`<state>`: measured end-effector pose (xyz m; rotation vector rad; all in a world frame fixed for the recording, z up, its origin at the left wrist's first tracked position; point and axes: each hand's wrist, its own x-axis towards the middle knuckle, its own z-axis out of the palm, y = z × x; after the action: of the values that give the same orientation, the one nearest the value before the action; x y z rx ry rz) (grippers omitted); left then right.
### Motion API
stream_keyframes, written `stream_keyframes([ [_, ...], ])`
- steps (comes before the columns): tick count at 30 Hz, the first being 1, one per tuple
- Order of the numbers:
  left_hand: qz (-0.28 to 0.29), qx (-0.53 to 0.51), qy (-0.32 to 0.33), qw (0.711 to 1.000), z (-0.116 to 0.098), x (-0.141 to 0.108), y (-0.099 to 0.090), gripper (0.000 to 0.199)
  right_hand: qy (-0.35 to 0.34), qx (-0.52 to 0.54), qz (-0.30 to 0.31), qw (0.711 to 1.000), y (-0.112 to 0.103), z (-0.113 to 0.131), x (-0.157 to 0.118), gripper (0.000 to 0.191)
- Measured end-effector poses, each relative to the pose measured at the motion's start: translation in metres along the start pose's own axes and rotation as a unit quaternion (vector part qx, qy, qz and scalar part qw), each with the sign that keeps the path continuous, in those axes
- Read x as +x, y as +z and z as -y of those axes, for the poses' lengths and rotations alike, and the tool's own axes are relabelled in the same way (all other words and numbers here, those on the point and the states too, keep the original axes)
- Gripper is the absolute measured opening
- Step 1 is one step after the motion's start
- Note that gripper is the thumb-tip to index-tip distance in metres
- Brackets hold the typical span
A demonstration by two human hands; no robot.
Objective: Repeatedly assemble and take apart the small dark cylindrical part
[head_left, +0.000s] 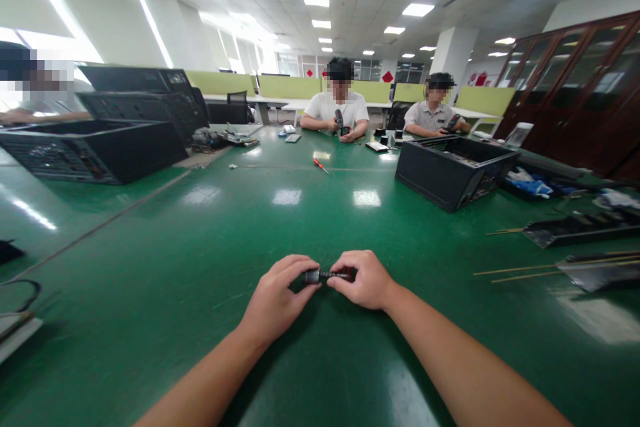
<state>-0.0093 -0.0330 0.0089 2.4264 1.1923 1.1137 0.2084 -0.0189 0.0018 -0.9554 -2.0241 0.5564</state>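
Just above the green table (pixel 280 233), my left hand (pixel 277 293) is closed, with fingers and thumb around a small dark metal cylinder (pixel 313 276). My right hand (pixel 365 280) pinches a thin ridged shaft (pixel 327 274) that lines up with the cylinder's right end. Some dark reddish part shows inside the right hand's curl. Both hands meet nearly fingertip to fingertip. Whether cylinder and shaft are one piece cannot be made out.
A black computer case (pixel 440 177) stands at right, another (pixel 95 153) at left. An orange screwdriver (pixel 319 164) lies farther back. Metal channels with thin rods (pixel 525 272) are at right. Across the table, one person (pixel 340 107) holds a power drill; another (pixel 435 113) sits beside.
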Motion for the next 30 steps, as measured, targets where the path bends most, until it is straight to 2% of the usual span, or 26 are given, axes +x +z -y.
stream_keyframes([
  [12,-0.028,0.005,0.011,1.0,-0.0008,0.0017,-0.0046,0.017,0.021,0.035,-0.017,0.999,0.002,-0.0034,-0.0008,0.007],
  [30,-0.04,0.017,0.005,0.999,0.0031,0.0001,-0.0072,0.02,0.04,0.051,-0.021,0.998,-0.0001,-0.0057,0.0,0.007],
])
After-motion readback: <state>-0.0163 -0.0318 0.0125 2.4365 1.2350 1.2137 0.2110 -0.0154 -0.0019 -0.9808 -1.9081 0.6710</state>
